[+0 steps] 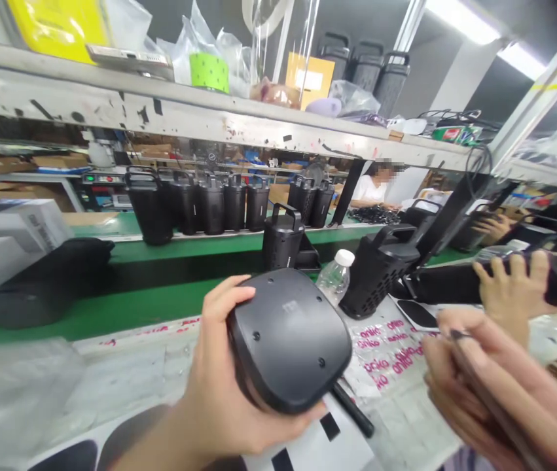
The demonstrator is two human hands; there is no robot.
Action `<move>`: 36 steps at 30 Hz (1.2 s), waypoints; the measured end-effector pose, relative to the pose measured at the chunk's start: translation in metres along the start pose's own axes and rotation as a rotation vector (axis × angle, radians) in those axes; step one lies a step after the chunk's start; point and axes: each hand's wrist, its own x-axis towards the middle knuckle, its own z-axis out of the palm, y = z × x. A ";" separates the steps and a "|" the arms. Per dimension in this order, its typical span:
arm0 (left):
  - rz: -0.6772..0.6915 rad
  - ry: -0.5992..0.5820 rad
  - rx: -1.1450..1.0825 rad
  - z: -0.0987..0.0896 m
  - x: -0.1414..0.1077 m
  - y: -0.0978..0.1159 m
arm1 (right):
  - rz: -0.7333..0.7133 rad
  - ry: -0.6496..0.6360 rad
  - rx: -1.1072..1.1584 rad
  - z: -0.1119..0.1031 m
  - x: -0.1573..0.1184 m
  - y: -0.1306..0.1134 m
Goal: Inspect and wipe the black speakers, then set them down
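Fingers (219,301) of the left hand (236,399) curl around a black casing (290,340), gripping it above the counter (135,353) with its screwed base facing the camera. The right hand (528,383) pinches a slim dark tool (485,387).

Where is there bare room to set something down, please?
The green strip looks bare between the black case and left hand; a hand might pass between the black rod and right hand. It is crowded around the bottle and the black holed container beside it.
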 end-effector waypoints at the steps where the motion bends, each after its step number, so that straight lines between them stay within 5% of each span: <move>1: 0.028 -0.007 0.000 0.001 -0.002 0.002 | 0.008 0.090 -0.079 0.021 -0.002 -0.016; 3: 0.067 -0.011 0.000 0.002 -0.007 0.003 | -0.037 0.107 -0.240 0.057 -0.001 -0.038; 5: 0.094 -0.012 -0.002 0.003 -0.013 0.000 | -0.147 -0.059 -0.405 0.084 0.006 -0.047; 9: 0.099 -0.066 -0.021 0.006 -0.025 -0.005 | -0.264 -0.252 -0.617 0.105 0.025 -0.043; 12: -0.008 0.059 -0.047 0.016 -0.028 0.001 | -0.265 -0.257 -0.674 0.107 0.031 -0.037; 17: -0.136 0.251 -0.081 0.034 -0.024 0.016 | -0.362 -0.075 -0.758 0.107 0.034 -0.037; 21: -0.094 0.232 -0.061 0.031 -0.024 0.015 | -0.399 -0.053 -0.812 0.108 0.036 -0.038; 26: -0.009 0.058 -0.025 0.018 -0.027 0.008 | -0.350 -0.106 -0.825 0.107 0.033 -0.038; 31: -0.015 0.056 -0.005 0.018 -0.027 0.011 | -0.259 -0.256 -0.801 0.103 0.032 -0.038; 36: -0.077 0.090 -0.031 0.020 -0.025 0.015 | -0.224 -0.253 -0.756 0.102 0.032 -0.038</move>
